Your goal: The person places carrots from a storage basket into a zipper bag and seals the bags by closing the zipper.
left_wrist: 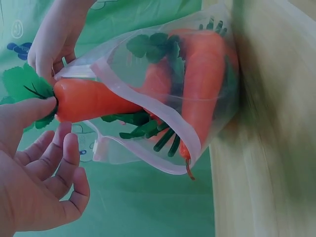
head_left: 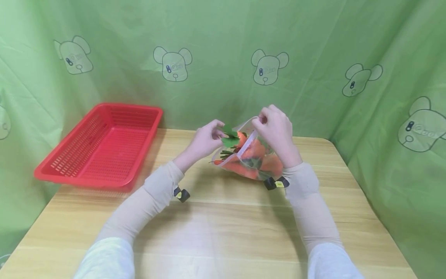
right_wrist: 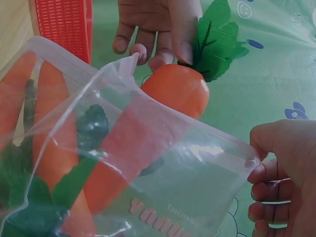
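Note:
An orange carrot [left_wrist: 94, 101] with green leaves [left_wrist: 27, 89] sticks partly out of a clear zip bag's mouth. My left hand [head_left: 207, 140] pinches it at the leafy top between thumb and fingers; the other fingers are loosely bent below. With its thumb and forefinger, my right hand [head_left: 277, 126] grips a top corner of the zip bag [head_left: 249, 168], holding the mouth apart. Several more orange carrots [left_wrist: 203, 81] with green tops lie inside, seen through the plastic. One thin carrot tip [left_wrist: 190, 170] pokes past the bag's rim in the left wrist view.
A red perforated plastic basket [head_left: 118, 151] stands at the left back of the wooden table [head_left: 223, 240]. A green curtain [head_left: 223, 35] printed with bear heads hangs behind the table and along its sides. Dark straps with yellow labels show at both wrists.

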Demonstrator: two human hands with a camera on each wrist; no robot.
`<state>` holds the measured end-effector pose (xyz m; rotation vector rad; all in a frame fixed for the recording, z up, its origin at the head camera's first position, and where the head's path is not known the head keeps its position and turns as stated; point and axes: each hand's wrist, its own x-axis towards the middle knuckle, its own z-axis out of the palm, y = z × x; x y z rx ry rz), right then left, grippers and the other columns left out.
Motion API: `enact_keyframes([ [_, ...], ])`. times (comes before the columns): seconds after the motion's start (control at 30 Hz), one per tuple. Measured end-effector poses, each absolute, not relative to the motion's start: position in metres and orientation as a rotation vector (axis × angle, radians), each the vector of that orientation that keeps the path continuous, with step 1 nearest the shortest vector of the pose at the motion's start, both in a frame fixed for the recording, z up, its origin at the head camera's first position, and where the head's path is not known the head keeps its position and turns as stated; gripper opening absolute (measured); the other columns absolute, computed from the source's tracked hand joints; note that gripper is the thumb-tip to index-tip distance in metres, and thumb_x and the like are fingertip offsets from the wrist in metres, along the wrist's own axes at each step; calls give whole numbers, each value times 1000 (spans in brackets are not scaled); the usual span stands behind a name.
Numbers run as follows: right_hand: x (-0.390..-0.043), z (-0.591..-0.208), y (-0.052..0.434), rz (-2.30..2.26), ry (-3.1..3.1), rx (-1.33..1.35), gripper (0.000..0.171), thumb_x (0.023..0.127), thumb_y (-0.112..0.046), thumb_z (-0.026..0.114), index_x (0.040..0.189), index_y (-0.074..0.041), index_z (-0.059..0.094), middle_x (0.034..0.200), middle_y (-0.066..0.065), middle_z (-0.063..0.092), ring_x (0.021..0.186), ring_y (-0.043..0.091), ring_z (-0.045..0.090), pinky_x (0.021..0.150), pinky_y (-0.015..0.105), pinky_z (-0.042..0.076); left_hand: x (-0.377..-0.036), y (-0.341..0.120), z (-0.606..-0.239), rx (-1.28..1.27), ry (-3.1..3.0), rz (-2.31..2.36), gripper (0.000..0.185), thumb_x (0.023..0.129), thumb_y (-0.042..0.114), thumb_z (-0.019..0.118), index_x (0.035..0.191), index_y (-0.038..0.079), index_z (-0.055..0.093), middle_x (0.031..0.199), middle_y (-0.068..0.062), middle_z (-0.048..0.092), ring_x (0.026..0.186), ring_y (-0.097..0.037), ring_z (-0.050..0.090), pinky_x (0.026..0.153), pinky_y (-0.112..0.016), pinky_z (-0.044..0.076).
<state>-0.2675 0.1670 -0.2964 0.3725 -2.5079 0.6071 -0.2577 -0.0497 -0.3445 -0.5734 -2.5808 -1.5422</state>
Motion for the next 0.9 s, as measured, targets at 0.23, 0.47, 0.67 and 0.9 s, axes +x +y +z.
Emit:
enact_keyframes([
  [0.23, -268, -298, 167, 600, -2510, 363, 13, 81, -16, 53, 74, -6, 58, 79, 8, 53, 71, 26, 49, 60, 36, 39, -246, -49, -341, -777, -2610, -1398, 45, 80, 1, 70, 122, 14, 57, 95, -7, 68, 79, -19, 64, 65, -26, 53],
  [0.47, -267, -297, 166, 595, -2507, 365, 13, 80, -16, 53, 73, -6, 57, 79, 8, 53, 71, 26, 48, 60, 36, 38, -243, -50, -341, -721, -2554, -1284, 21, 88, 11, 69, 109, 11, 68, 99, -7, 73, 78, -19, 65, 70, -28, 54],
  [0.67, -267, -297, 166, 596, -2509, 364, 13, 80, -16, 53, 73, -6, 57, 79, 8, 53, 71, 26, 49, 59, 36, 38, -250, -53, -352, -590, -2577, -1303, 18, 90, 14, 68, 106, 7, 67, 109, -10, 73, 99, -24, 70, 89, -35, 56],
  [0.9, -268, -296, 165, 585, -2523, 365, 14, 81, -18, 53, 73, -6, 57, 80, 8, 53, 71, 26, 49, 59, 37, 39, -261, -45, -362, -629, -2664, -1322, 24, 89, 16, 69, 112, 9, 67, 113, -10, 72, 96, -22, 70, 85, -30, 57],
])
